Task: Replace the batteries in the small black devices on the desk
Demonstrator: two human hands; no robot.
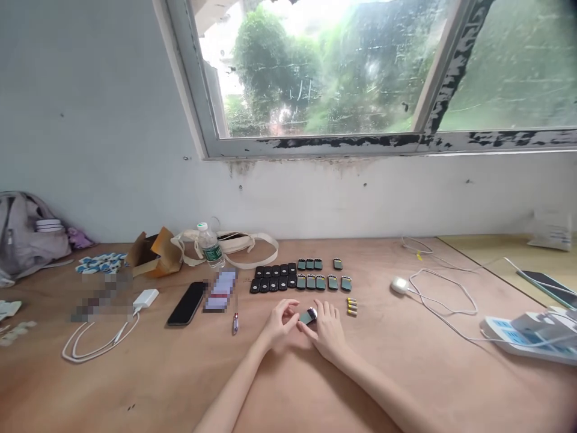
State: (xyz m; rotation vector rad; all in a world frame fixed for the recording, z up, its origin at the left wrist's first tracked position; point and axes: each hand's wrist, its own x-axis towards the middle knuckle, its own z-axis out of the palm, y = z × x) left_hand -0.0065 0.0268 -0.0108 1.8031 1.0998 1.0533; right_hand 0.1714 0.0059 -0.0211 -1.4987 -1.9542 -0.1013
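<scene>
A small, flat device point(308, 317) with a grey-green face and a dark, shiny end lies tilted between my hands, low over the table. My right hand point(330, 332) grips it between thumb and fingers. Just left of it, my left hand point(278, 322) has curved fingers, thumb and forefinger slightly apart, and nothing visible between them. Beyond my hands, similar grey-green devices point(311, 282) stand in two rows. Beside them on the left are rows of black cases point(274, 284) with round silver marks. Several small yellow-and-dark batteries point(351, 307) lie right of my right hand.
Left of my hands are a small screwdriver point(235, 323), a black phone point(186, 304) and a charger with white cable point(145, 299). A water bottle point(210, 246) and open cardboard box point(157, 255) stand near the wall. At right are white cables and a power strip point(500, 337).
</scene>
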